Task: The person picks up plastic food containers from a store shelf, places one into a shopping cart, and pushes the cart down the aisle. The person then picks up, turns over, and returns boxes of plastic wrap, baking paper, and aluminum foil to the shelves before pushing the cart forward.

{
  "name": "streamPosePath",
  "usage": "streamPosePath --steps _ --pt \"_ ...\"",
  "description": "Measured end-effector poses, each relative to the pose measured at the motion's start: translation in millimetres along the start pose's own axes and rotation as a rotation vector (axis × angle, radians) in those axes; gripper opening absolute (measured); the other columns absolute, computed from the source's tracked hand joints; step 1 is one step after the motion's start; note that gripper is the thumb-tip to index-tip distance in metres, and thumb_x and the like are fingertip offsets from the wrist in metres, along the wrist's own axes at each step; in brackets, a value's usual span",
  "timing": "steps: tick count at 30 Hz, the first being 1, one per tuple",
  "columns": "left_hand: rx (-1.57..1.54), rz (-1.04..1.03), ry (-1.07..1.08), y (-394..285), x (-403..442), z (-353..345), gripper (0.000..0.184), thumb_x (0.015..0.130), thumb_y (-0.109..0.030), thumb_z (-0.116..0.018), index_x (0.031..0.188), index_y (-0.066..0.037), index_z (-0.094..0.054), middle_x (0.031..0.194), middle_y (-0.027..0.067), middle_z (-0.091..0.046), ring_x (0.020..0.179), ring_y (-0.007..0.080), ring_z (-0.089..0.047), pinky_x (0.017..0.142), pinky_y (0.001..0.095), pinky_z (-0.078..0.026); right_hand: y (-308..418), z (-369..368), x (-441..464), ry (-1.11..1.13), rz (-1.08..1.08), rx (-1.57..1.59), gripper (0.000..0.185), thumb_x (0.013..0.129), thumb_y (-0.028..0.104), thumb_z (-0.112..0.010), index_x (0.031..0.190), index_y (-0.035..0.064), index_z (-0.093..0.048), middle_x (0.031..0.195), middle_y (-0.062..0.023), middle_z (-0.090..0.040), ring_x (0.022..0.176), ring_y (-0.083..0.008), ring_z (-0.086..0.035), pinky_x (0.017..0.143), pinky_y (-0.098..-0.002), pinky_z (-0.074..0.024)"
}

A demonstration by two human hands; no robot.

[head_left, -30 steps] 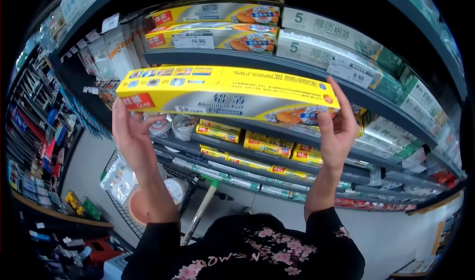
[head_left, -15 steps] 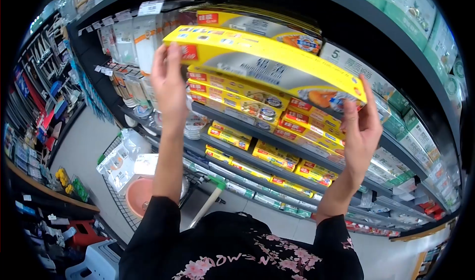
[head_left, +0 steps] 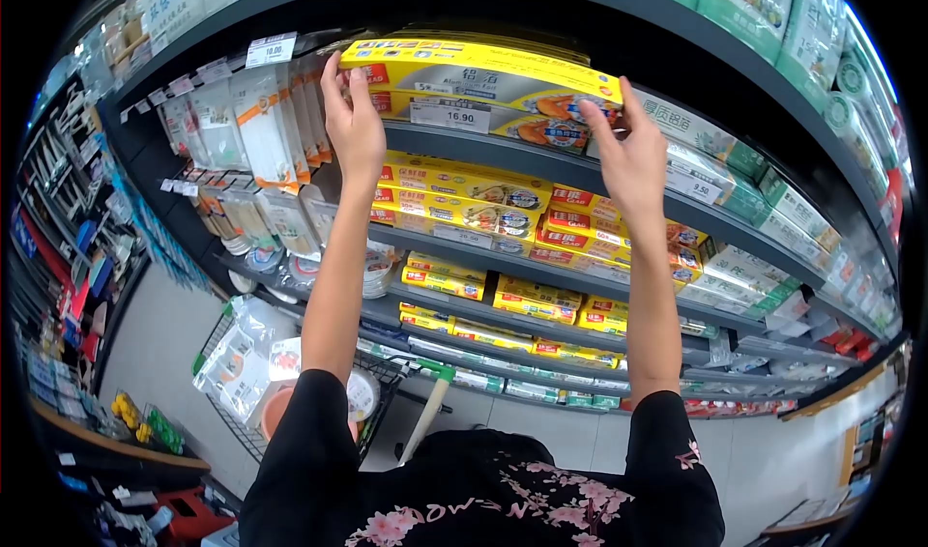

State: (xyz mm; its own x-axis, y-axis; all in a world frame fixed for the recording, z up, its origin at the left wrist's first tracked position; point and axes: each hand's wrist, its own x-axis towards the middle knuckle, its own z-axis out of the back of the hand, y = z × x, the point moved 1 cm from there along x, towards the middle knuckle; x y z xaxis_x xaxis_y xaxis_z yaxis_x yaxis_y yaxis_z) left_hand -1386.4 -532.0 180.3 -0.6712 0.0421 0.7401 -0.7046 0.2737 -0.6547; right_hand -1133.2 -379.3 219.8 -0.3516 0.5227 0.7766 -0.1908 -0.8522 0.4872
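Observation:
A long yellow and silver box of aluminium foil (head_left: 483,75) spans the space between my hands at the upper shelf. My left hand (head_left: 355,122) grips its left end, with fingers on the corner. At the opposite end my right hand (head_left: 626,146) is closed on the box, thumb on the front and fingers around the side. Just below the held box, a similar yellow box (head_left: 541,129) sits on the shelf behind a 16.90 price tag (head_left: 449,115). Whether the held box rests on it I cannot tell.
Lower shelves hold yellow cling-film boxes (head_left: 454,199) and smaller yellow rolls (head_left: 440,281). White and green boxes (head_left: 686,170) stand to the right. Packets (head_left: 256,131) hang on the left. A shopping cart (head_left: 224,407) with a plastic-wrapped item and a pinkish bowl stands at lower left.
Both hands have moved the foil box away from me, back to the upper shelf and slightly left over the box there. The price tag below it now shows.

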Motion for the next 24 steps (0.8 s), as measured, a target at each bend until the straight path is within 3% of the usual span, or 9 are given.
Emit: streamPosePath --steps 3,5,6,11,14,18,21,24 --pt "0.007 -0.005 0.03 17 -4 -2 0.053 0.104 -0.037 -0.04 0.148 -0.01 -0.035 0.14 0.0183 -0.048 0.126 0.0311 -0.05 0.107 0.0409 -0.039 -2 -11 2 -0.024 -0.004 -0.007 0.066 0.091 0.044 -0.067 0.132 -0.0052 -0.055 0.077 -0.015 -0.07 0.064 -0.0199 -0.068 0.06 -0.0328 -0.0511" --pt "0.213 -0.146 -0.017 25 -7 -5 0.056 0.103 -0.039 -0.04 0.15 -0.009 -0.031 0.141 0.0182 -0.047 0.13 0.0332 -0.045 0.109 0.044 -0.035 0 -17 1 -0.035 -0.021 -0.028 0.063 0.09 0.044 -0.068 0.13 -0.0034 -0.058 0.076 -0.0142 -0.071 0.061 -0.0196 -0.067 0.058 -0.0321 -0.0503" --pt "0.214 -0.121 -0.001 29 -5 -5 0.057 0.103 -0.039 -0.04 0.151 -0.01 -0.031 0.142 0.0175 -0.047 0.132 0.0342 -0.041 0.112 0.0478 -0.028 -1 -20 2 -0.052 -0.049 -0.036 0.061 0.09 0.045 -0.068 0.128 -0.0014 -0.06 0.077 -0.0151 -0.071 0.063 -0.0212 -0.067 0.06 -0.0335 -0.0507" --pt "0.325 -0.166 -0.032 39 4 0 0.058 0.102 -0.039 -0.043 0.151 -0.011 -0.032 0.142 0.016 -0.047 0.131 0.0333 -0.042 0.112 0.0501 -0.024 6 -23 1 -0.042 -0.037 -0.191 0.058 0.088 0.046 -0.069 0.123 0.0004 -0.065 0.081 -0.0172 -0.071 0.077 -0.0266 -0.067 0.07 -0.039 -0.0516" --pt "0.417 -0.203 0.062 42 5 8 0.061 0.097 -0.037 -0.052 0.151 -0.014 -0.034 0.143 0.015 -0.047 0.13 0.0319 -0.044 0.111 0.0505 -0.026 -1 -29 0 -0.139 -0.007 -0.402 0.06 0.086 0.046 -0.07 0.121 -0.0029 -0.065 0.086 -0.0173 -0.07 0.088 -0.0305 -0.062 0.08 -0.0414 -0.0489" --pt "0.473 -0.211 0.101 43 9 13 0.061 0.096 -0.033 -0.054 0.151 -0.016 -0.035 0.141 0.0146 -0.05 0.128 0.0319 -0.047 0.111 0.0503 -0.028 1 -31 -4 -0.13 -0.008 -0.38 0.059 0.087 0.042 -0.07 0.125 -0.0026 -0.062 0.097 -0.0196 -0.069 0.093 -0.031 -0.061 0.085 -0.0416 -0.0473" --pt "0.339 -0.202 0.095 41 -3 22 0.057 0.095 -0.028 -0.057 0.148 -0.016 -0.04 0.138 0.0151 -0.052 0.128 0.0316 -0.049 0.107 0.0474 -0.036 4 -27 -30 -0.226 0.077 -0.314 0.052 0.089 0.031 -0.07 0.128 -0.0018 -0.059 0.109 -0.0201 -0.067 0.102 -0.0302 -0.06 0.091 -0.0422 -0.0452" --pt "0.216 -0.137 0.126 17 -40 47 0.037 0.094 -0.017 -0.061 0.13 -0.007 -0.058 0.125 0.0155 -0.06 0.118 0.0272 -0.057 0.097 0.0369 -0.045 12 -16 -68 -0.267 0.24 -0.065 0.043 0.089 0.015 -0.069 0.127 -0.001 -0.06 0.122 -0.0188 -0.064 0.111 -0.0292 -0.06 0.097 -0.0403 -0.0456"
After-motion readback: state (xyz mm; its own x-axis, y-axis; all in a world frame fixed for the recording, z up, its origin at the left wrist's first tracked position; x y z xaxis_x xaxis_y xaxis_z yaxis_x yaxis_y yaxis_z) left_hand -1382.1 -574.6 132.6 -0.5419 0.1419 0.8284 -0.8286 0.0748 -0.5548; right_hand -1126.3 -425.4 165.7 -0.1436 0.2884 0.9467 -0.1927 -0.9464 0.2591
